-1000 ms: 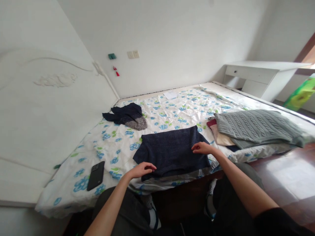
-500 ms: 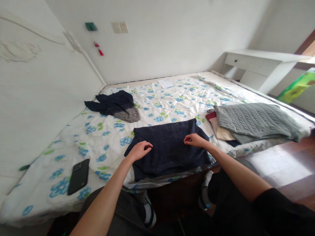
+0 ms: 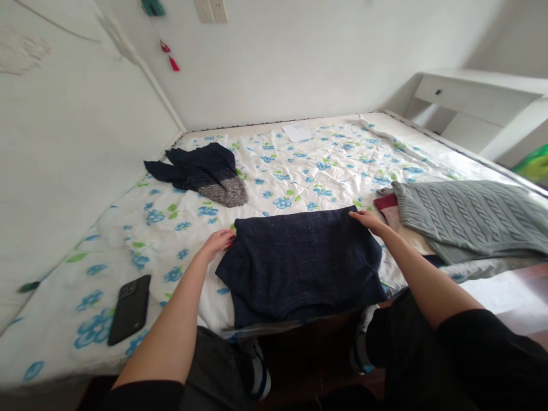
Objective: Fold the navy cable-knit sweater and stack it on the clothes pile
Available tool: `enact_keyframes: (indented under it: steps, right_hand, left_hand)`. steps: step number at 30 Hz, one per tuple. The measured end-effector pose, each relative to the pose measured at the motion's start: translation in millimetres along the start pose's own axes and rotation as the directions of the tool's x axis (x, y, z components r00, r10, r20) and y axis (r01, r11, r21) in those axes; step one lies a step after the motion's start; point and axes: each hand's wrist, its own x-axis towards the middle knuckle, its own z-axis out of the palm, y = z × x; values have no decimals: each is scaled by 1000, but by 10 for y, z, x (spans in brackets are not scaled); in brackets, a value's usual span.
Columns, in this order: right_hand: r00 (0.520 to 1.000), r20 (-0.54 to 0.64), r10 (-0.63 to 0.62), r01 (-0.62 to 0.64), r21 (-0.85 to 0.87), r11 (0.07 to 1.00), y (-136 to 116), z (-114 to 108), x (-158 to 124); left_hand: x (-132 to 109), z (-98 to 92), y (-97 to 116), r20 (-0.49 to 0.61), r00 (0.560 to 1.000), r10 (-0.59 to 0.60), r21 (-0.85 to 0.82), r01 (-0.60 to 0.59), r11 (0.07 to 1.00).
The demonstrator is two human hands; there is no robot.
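Note:
A navy knit sweater [image 3: 299, 262], folded over along its far side, lies at the bed's front edge with its neckline toward me. My left hand [image 3: 220, 241] is closed at the sweater's far left corner, fingertips on the fabric's edge. At the far right corner, my right hand [image 3: 368, 221] pinches the fold between thumb and fingers. Beyond my left hand lies a crumpled navy and grey knit garment [image 3: 209, 171]. A black phone [image 3: 129, 309] rests on the sheet left of my left forearm.
A floral sheet [image 3: 274, 188] covers the bed. To the right is a pile with a grey cable-knit sweater [image 3: 471, 217] on top. White paper [image 3: 298, 133] lies near the wall. A white desk [image 3: 475, 103] stands beyond the bed's right side.
Both hands have moved apart and away from me, from above the middle of the navy sweater to its far corners. The view has tilted down slightly.

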Motion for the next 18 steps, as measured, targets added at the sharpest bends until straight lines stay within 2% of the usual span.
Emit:
enact_keyframes:
  steps: [3,6,9,11,13,15,18]
  right_hand:
    - [995,71,64,-74,143,987,-79,52,32]
    - [980,152,125,-154,199,968,-171,48,21]
    - [977,150,151,-183,236,954,-256,44,-4]
    - [978,117,171,-196,256,947,-297,60,-9]
    - [975,113,194,-218,261,940,-317,89,8]
    - [972,119,201,-227,278,933,-317,119,51]
    - [980,20,199,-192,369,909,-294,143,158]
  left_hand:
    - [62,89,97,36,999,-25,4,24,1000]
    - [123,165,138,106,994,-10,-100,21,995]
    - [189,235,110,166,986,21,-253,22,967]
    - [247,280,74,170,985,17,-280,31,959]
    - [318,321,39,88,996,10,-237,11,971]
    - [393,355,12,-59,998,19,-186,-29,982]
    - [486,387,-12,-258,965,41,-185,-91,979]
